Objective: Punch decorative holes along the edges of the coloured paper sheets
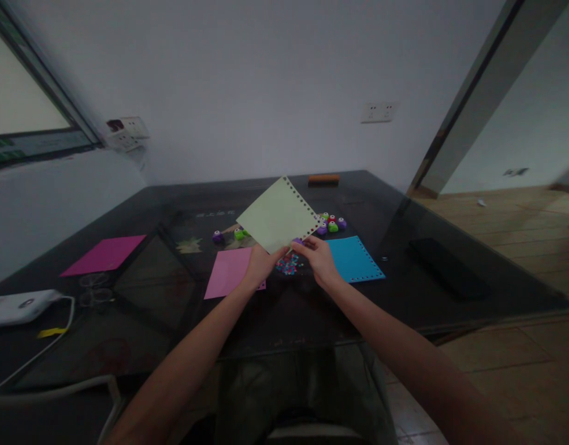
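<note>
My left hand (260, 264) pinches the lower corner of a pale green paper sheet (277, 215) that has punched holes along two edges. The sheet is held up, tilted, above the dark glass table (182, 309). My right hand (317, 258) grips a small purple hole punch (297, 241) at the sheet's lower right edge. Beneath my hands lies a heap of coloured paper dots (288, 266). A pink sheet (228, 273) lies flat left of them, and a blue sheet with punched edges (353, 259) lies to the right.
Small purple, green and red punches (331, 224) sit behind the sheet, and others (227, 235) stand to the left. A magenta sheet (104, 254) lies far left. A white device with a cable (18, 306), a black flat object (446, 267) and an orange bar (324, 179) are also on the table.
</note>
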A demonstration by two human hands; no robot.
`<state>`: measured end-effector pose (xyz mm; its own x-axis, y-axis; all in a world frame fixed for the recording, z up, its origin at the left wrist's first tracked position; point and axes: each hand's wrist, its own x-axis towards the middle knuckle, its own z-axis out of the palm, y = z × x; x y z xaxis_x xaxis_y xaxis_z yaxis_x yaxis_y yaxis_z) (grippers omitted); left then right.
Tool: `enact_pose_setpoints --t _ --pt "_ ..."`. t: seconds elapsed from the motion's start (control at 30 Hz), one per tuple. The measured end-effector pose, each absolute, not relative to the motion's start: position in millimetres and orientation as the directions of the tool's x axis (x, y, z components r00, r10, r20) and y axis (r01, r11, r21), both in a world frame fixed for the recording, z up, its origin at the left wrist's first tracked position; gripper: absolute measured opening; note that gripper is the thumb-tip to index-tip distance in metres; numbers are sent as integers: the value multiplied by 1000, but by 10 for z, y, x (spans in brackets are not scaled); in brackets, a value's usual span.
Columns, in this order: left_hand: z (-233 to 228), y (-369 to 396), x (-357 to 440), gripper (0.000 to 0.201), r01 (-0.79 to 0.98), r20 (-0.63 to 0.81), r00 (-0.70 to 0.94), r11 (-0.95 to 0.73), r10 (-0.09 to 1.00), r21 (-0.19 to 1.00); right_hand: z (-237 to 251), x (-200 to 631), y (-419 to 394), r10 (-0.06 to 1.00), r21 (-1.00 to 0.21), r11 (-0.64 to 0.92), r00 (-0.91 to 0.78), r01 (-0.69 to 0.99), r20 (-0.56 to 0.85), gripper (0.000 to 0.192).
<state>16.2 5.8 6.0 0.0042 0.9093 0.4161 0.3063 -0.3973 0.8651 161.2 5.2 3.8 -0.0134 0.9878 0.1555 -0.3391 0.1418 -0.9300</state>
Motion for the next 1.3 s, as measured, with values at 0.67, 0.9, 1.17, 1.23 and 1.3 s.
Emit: enact_pose_setpoints --t 0.67,0.9,1.17,1.23,1.3 --pt "66 59 138 27 377 420 -27 -380 907 845 50 1592 58 989 -917 70 -94 -393 115 33" --pt "90 50 142 28 374 413 -51 -366 909 852 70 1599 41 986 -910 42 -133 -412 106 30" --pt "93 63 110 32 348 427 -104 -369 898 862 55 1617 53 980 -914 -12 -187 -406 70 35" --pt "119 61 95 32 345 432 -120 -370 894 863 55 1637 62 971 -909 -30 -230 -415 73 35" --pt "158 57 80 30 344 428 -150 -359 891 868 57 1666 75 959 -905 -50 -272 -423 74 32"
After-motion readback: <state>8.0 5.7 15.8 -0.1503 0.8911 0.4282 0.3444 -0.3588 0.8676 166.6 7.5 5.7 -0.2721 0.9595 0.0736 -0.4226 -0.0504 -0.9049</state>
